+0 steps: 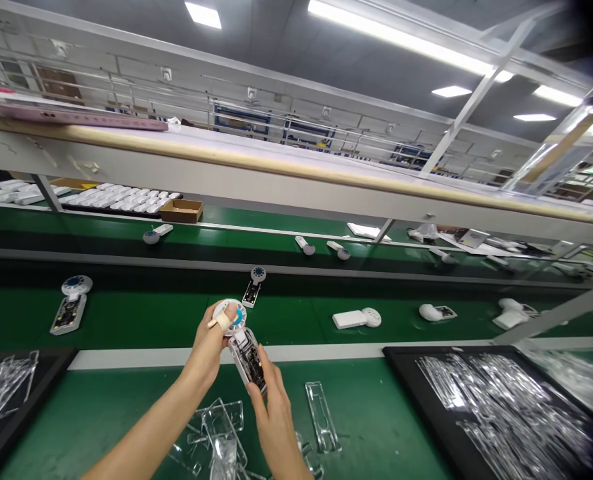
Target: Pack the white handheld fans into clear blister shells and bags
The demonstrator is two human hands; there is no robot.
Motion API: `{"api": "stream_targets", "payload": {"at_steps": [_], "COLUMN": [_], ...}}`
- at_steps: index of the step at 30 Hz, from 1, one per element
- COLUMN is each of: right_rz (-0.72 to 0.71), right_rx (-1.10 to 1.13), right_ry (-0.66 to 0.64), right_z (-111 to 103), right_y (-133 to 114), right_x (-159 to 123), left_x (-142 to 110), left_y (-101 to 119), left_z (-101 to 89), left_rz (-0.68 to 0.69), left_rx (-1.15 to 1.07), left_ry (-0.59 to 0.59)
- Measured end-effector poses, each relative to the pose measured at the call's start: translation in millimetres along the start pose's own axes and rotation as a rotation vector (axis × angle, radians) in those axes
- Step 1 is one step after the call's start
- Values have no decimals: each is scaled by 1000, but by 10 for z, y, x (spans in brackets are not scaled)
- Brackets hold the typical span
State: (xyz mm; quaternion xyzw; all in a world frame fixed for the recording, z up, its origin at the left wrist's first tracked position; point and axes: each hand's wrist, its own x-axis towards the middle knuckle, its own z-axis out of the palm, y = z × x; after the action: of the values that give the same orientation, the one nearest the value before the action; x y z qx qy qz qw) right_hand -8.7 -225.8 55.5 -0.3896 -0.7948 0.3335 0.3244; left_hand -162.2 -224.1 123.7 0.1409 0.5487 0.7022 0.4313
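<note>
Between both hands is a white handheld fan [247,358], its round head up and its handle lying open with a dark circuit board showing. My left hand [216,333] grips the round head, thumb across its face; a beige wrap covers part of that thumb. Along the lower handle, my right hand [271,390] has its thumb and fingers closed on the sides. Below the hands, clear plastic frames [223,427] lie in a loose pile on the green bench. One single clear frame [322,417] rests to the right of my right hand.
Behind the hands runs a green belt [296,320] carrying several fans, one open fan [70,307] at left. A black tray [476,427] of clear parts stands at right, another black tray [41,393] at left. A shelf [276,160] spans above.
</note>
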Motion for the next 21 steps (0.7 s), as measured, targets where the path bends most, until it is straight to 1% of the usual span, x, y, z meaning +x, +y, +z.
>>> {"api": "stream_targets", "payload": {"at_steps": [2, 6, 8, 10, 12, 13, 15, 16, 17, 18, 19, 20, 21], "right_rz": [-1, 22, 19, -15, -55, -72, -100, -114, -123, -118, -87, -20, 79], "right_rx": [75, 48, 51, 76, 91, 91, 76, 70, 73, 93, 138, 212, 313], "right_ry": [-28, -35, -42, -26, -5, 3, 7, -2, -16, -31, -39, -29, 4], "right_z": [-12, -73, -94, -106, -118, -125, -139, -143, -142, -136, -123, -101, -72], "right_y": [-16, -107, -125, -111, -86, -79, -84, -98, -118, -144, -172, -200, -227], "right_x": [32, 88, 102, 113, 123, 125, 120, 112, 102, 94, 91, 98, 118], "left_x": [8, -12, -43, -84, -129, -149, -181, -193, -203, -215, -231, -253, -283], "left_y": [33, 100, 129, 135, 106, 78, 10, -25, -54, -75, -90, -97, -101], "left_z": [23, 70, 78, 70, 45, 28, -14, -36, -56, -73, -87, -95, -99], "left_rz": [25, 46, 52, 68, 89, 80, -11, -85, -158, -209, -231, -223, -192], "left_rx": [-43, -175, -176, -154, -174, -198, -229, -222, -200, -168, -136, -109, -89], "left_ry": [1, 16, 29, 28, -18, -65, -174, -212, -224, -209, -180, -141, -104]}}
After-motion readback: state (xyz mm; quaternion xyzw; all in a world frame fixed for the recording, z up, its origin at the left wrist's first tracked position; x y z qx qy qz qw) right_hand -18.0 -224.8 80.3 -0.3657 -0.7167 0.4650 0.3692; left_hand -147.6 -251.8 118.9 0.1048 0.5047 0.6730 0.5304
